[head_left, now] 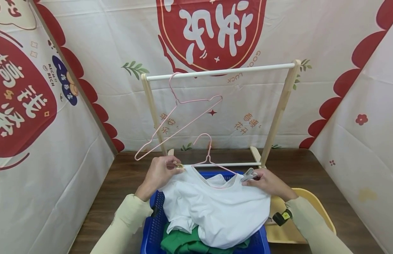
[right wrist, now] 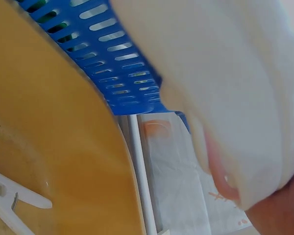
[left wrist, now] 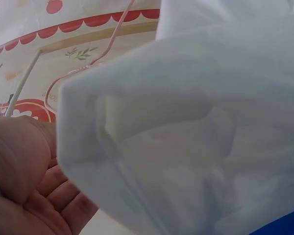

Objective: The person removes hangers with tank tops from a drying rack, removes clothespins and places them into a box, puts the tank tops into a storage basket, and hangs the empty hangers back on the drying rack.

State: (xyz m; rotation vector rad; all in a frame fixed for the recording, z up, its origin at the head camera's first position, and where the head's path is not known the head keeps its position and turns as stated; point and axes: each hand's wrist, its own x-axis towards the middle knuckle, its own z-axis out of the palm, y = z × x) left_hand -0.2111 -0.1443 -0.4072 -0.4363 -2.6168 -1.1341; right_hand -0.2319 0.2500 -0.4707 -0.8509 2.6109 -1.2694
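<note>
Between the two hands, a white T-shirt [head_left: 222, 211] sits over a pink hanger [head_left: 210, 148], whose hook rises through the collar. The left hand [head_left: 159, 173] pinches a tan clothespin [head_left: 179, 165], the right hand [head_left: 268, 180] a gray clothespin [head_left: 249, 174], at opposite shoulders, probably to fix cloth to hanger. Below them, a blue basket [head_left: 264, 240] seems to support the drape; beside the right wrist, a yellow basin [head_left: 318, 208] keeps a white clothespin [right wrist: 12, 196] handy.

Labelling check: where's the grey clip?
Head view, right of centre: the grey clip is in the right hand, at the white shirt, beside the lower pink hanger.
</note>
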